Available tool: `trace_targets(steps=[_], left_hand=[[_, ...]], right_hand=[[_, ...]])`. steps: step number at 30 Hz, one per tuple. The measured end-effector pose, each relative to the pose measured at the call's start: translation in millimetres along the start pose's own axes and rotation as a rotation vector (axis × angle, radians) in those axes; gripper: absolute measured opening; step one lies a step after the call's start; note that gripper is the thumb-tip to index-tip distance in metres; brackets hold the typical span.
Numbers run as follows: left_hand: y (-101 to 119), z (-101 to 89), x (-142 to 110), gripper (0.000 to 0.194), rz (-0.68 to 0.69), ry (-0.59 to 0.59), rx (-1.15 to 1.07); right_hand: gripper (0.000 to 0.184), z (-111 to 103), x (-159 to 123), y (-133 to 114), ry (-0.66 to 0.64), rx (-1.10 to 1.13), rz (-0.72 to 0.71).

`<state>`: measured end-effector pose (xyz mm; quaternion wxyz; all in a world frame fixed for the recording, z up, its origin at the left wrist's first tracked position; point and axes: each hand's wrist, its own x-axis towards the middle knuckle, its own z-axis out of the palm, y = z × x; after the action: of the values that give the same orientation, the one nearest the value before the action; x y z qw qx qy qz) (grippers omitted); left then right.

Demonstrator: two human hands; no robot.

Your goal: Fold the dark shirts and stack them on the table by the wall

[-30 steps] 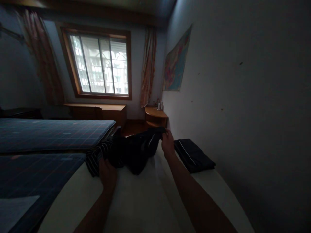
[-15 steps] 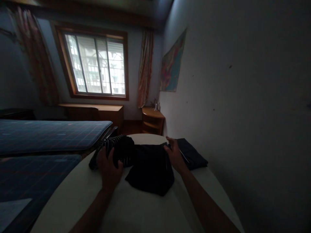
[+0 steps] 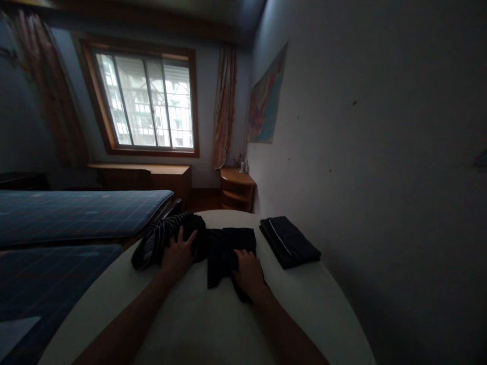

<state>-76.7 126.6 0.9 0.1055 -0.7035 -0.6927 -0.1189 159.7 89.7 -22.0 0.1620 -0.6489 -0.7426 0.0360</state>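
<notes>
A dark garment point(image 3: 216, 253) lies crumpled and partly folded at the middle of the round table. My right hand point(image 3: 249, 274) is on its right part, fingers bent over the cloth and gripping it; the thumb side is hard to make out in the dim light. To the left is a bundled black cloth with pale stripes point(image 3: 150, 246). My left hand point(image 3: 178, 258) rests at the near side of that bundle, fingers spread, close to the garment's left edge. At the right lies a neatly folded dark garment point(image 3: 292, 243) with a thin white line, untouched.
The pale round tabletop point(image 3: 205, 329) reaches toward the wall point(image 3: 380, 203) on the right. On the left are plaid-covered mattresses point(image 3: 83, 213). Beyond stand a wooden desk point(image 3: 171, 170) under the window and a corner shelf point(image 3: 238, 177).
My right hand has moved left and nearer, drawing the middle garment's right side inward so it is narrower. My left hand has shifted slightly right, and the view has turned a little.
</notes>
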Motion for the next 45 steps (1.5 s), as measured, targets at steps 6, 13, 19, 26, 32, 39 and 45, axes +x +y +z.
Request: trace_targets(steps=[6, 13, 19, 26, 32, 39, 45], left_hand=[[-31, 4.4, 7, 0.065, 0.015, -0.037, 0.026], [-74, 3.7, 6, 0.057, 0.037, -0.050, -0.114], [-103, 3.5, -1, 0.057, 0.041, -0.021, -0.257], [-131, 1.5, -15, 0.055, 0.016, -0.008, -0.424], [-132, -10.3, -9, 0.047, 0.168, -0.169, -0.540], [-98, -3.4, -15, 0.042, 0.036, -0.103, -0.249], [-96, 9.8, -23, 0.030, 0.024, -0.062, -0.087]], right_hand=[[0.019, -25, -5, 14, 0.061, 0.150, 0.091], [0.021, -78, -16, 44, 0.381, 0.447, 0.170], [0.031, -95, -24, 56, 0.672, 0.639, 0.266], [0.035, -119, -24, 90, 0.996, 0.784, 0.570], [0.053, -98, -32, 78, 0.642, 0.680, 0.132], [0.071, -26, -53, 39, 0.134, 0.224, -0.045], [0.076, -28, -63, 39, -0.021, 0.339, -0.150]])
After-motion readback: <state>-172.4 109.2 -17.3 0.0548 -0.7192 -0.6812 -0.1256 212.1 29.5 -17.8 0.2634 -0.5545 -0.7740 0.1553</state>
